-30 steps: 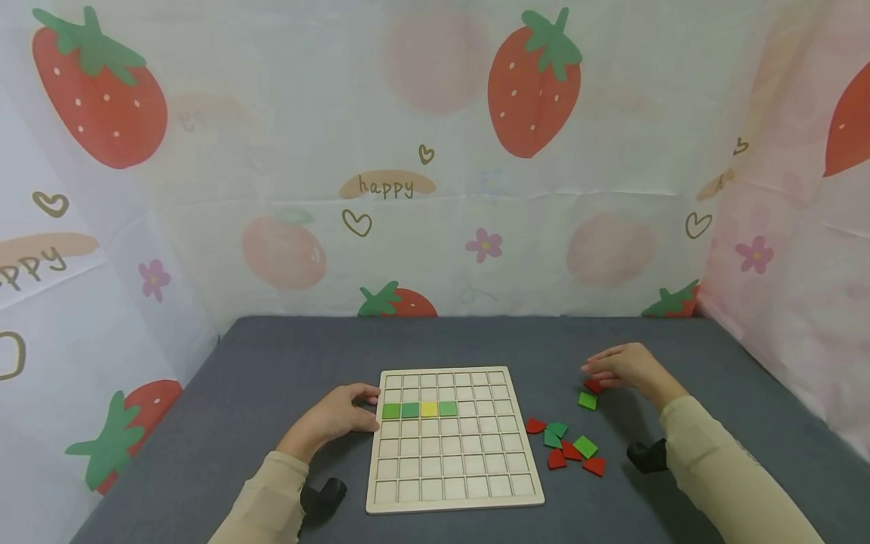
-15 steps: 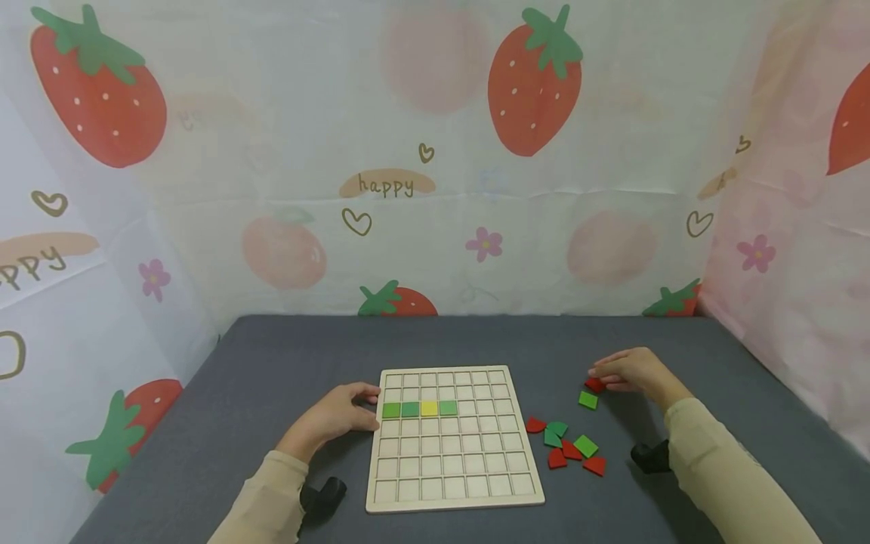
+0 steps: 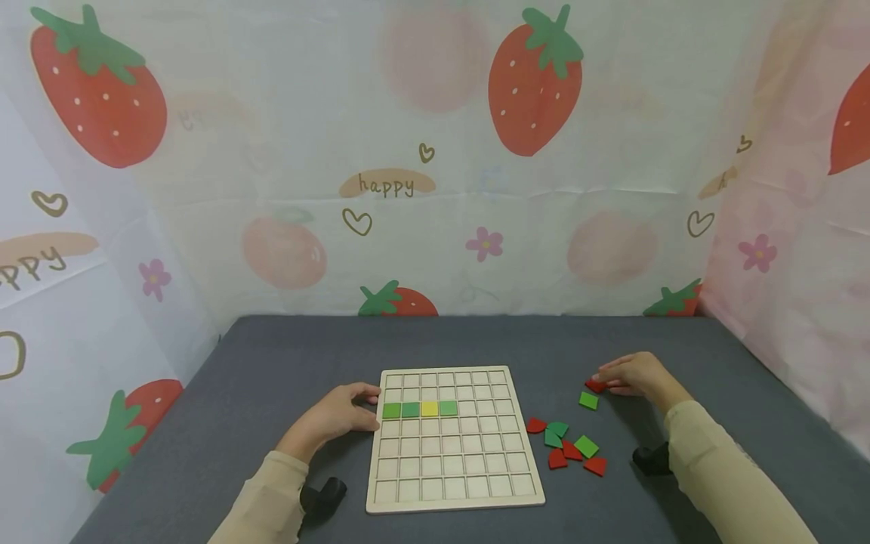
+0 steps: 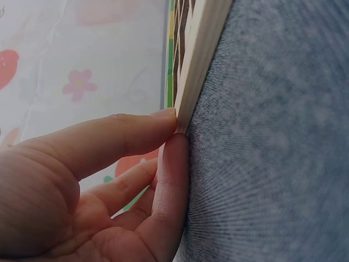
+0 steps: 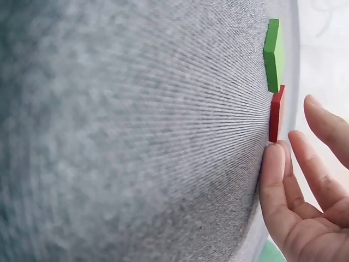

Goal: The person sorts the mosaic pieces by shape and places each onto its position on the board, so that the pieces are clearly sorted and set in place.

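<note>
My left hand (image 3: 337, 412) is at the left edge of a square wooden grid board (image 3: 448, 508); in the left wrist view its thumb and a finger (image 4: 173, 174) grip the pale rim (image 4: 200, 65). One row of the board holds green and yellow squares (image 3: 429, 409) at its left. My right hand (image 3: 639, 374) is low over the table, fingertips at a small red tile (image 3: 595, 386). In the right wrist view one fingertip touches that tile's end, while the thumb stays apart from it. Beside it lies a lime green square tile (image 3: 588, 400).
Loose tiles, several red quarter-round-looking ones (image 3: 594, 466), dark green ones (image 3: 553, 438) and a lime square (image 3: 586, 446), lie right of the board. Black wrist mounts (image 3: 323, 499) hang under both sleeves. A printed cloth (image 3: 469, 151) backs the grey table (image 3: 306, 347).
My right hand has lowered and shifted slightly right and nearer, its fingertips coming down to the red tile. My left hand and the board have stayed put.
</note>
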Demonstrator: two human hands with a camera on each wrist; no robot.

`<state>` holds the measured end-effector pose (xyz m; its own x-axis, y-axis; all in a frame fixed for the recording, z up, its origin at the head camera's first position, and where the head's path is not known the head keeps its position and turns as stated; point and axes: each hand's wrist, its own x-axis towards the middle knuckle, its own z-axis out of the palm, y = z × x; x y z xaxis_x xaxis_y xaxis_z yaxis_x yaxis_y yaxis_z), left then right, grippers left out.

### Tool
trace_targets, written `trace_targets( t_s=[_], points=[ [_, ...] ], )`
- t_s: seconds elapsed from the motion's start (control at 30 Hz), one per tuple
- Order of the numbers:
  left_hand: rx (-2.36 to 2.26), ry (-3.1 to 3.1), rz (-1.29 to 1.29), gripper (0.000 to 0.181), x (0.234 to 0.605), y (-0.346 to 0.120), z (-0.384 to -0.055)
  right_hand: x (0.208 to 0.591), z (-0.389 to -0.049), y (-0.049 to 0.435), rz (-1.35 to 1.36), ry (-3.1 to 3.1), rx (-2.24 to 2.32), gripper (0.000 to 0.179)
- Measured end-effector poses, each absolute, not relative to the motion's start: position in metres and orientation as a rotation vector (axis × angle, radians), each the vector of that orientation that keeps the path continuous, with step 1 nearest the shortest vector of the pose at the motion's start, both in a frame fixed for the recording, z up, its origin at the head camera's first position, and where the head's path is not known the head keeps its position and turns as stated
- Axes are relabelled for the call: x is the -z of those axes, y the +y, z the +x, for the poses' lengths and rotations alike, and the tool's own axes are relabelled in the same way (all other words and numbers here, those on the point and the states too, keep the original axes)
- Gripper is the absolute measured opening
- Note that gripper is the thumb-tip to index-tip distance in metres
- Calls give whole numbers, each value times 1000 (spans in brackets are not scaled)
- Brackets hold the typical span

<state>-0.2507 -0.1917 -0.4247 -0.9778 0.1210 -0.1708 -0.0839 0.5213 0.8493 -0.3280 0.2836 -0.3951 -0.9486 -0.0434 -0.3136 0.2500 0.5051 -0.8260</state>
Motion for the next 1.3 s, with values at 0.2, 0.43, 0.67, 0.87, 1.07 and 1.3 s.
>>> trace_targets(
  t_s=[0.2,0.43,0.67,0.87,1.07,1.3],
  points=[
    [-1452,2548,31,61,425,-192,-251,396,-329,283,146,2484,1359,44],
    [-1444,2555,31,61,426,-192,-251,398,-330,279,172,2538,1304,40],
    [-1449,2550,37,61,425,-192,-251,398,-329,276,137,2602,1220,36],
    [-1449,2551,45,62,424,-192,-250,398,-328,275,129,2623,1196,30],
    [-1462,2536,44,61,425,-192,-250,397,-327,275,164,2635,1237,22],
    [-1456,2544,45,61,425,-193,-250,396,-324,275,214,2547,1353,21]
  ],
)
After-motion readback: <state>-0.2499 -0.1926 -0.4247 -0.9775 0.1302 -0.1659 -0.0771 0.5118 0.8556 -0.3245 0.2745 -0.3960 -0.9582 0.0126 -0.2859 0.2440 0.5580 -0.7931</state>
